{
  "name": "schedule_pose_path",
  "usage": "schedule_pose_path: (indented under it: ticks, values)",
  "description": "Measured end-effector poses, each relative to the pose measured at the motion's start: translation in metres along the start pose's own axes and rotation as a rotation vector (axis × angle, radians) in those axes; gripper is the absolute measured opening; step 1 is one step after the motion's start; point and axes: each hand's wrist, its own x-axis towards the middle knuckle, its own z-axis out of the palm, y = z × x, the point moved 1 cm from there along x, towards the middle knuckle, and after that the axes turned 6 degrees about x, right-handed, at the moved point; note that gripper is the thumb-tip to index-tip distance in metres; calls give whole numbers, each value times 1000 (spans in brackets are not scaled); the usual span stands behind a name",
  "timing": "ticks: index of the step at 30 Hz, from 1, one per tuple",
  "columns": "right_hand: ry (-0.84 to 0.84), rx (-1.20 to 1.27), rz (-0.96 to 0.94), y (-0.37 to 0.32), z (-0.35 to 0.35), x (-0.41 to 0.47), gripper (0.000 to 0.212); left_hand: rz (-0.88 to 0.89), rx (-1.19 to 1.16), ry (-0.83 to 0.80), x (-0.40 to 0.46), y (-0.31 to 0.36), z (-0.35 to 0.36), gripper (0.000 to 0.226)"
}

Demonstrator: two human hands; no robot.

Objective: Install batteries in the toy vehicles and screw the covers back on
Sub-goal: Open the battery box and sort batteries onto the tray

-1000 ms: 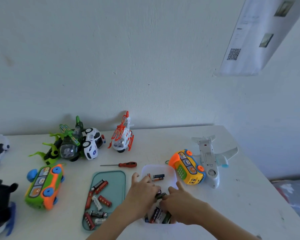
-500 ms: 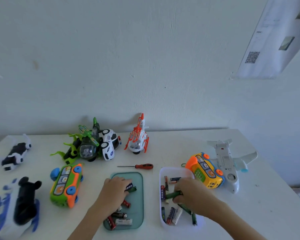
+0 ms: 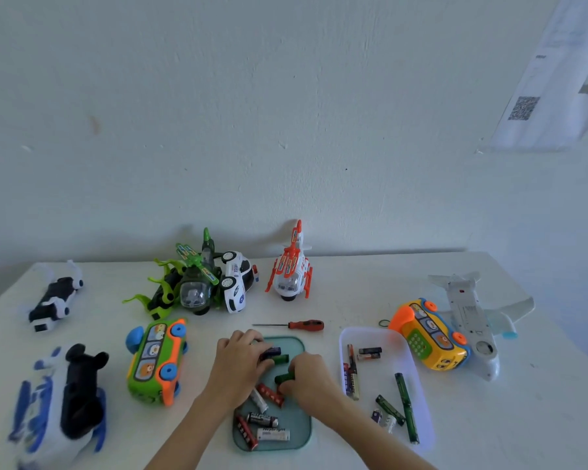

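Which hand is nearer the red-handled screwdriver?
Left. The left hand lies just below the screwdriver tip; the right hand sits lower over the teal tray.

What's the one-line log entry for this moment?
phase: gathering batteries | left hand: holds batteries over green tray | right hand: grips green battery there | screwdriver: untouched

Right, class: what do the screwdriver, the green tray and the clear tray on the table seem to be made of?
Screwdriver: thin dark shank, likely metal; red handle with black bands, probably moulded plastic.
Green tray: teal, smooth, with rounded corners, looks like plastic or silicone; the picture leaves that open.
Clear tray: translucent and faintly glossy, the table shows through it, so probably thin plastic.
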Motion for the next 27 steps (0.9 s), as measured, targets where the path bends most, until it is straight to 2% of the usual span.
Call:
schedule_pose_path:
  ticks: [1, 5, 8, 12, 14, 16, 18, 21, 23, 27]
  values:
    - [0, -4, -9, -1, 3, -2, 17, -1, -23, -8, 0, 0, -1, 31]
    - [37, -18, -94, 2, -3, -23, 36, -15, -50, -27, 3, 0, 7, 28]
    - [169, 30, -137, 17, -29, -44, 40, -17, -43, 31, 4, 8, 7, 29]
    - [518, -108, 87, 65, -67, -62, 23, 117, -224, 234, 7, 50, -6, 29]
    - [532, -190, 237, 90, -73, -68, 26, 239, -289, 287, 11, 78, -13, 28]
    - [470, -276, 319, 102, -70, -69, 24, 347, -283, 253, 16, 104, -13, 24]
    - [438, -312, 326, 106, -62, -69, 6, 436, -202, 177, 26, 128, -10, 26]
    - [437, -337, 306, 104, -53, -64, 18, 454, 83, -23, 46, 157, -2, 33]
    - [431, -336, 306, 104, -50, -59, 16, 453, 258, -152, 59, 169, 1, 32]
    - [409, -308, 285, 113, -47, -57, 19, 473, 353, -172, 74, 182, 6, 20]
